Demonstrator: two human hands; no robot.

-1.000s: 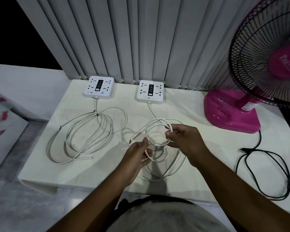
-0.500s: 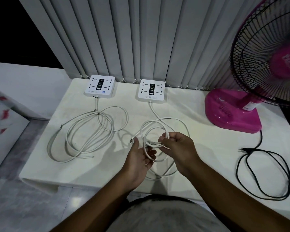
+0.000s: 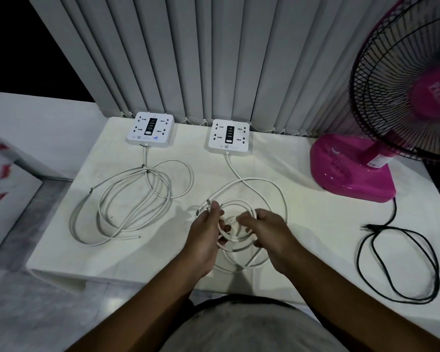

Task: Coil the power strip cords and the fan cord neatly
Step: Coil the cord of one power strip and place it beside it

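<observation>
Head view showed us the middle power strip lying flat and sockets up at the far edge of the table, its cord outlet facing us. From there its white cord ran away from the wall, swung into one wide loop and ended in a small coil between our hands, above the table's near part. Our left hand had its fingers curled through the coil's left side and gripped the loops, with the cord's free end sticking up beside the thumb. Our right hand was curled on the coil's right side, fingers and thumb closed on the strands, though blur hid the detail. The left power strip lay the same way, its second white cord sprawled in loose, long loops on the table. At right stood the pink fan, and its black fan cord lay in an open oval toward us. Grey vertical blinds hung behind the white table; pale marbled floor showed at left.
</observation>
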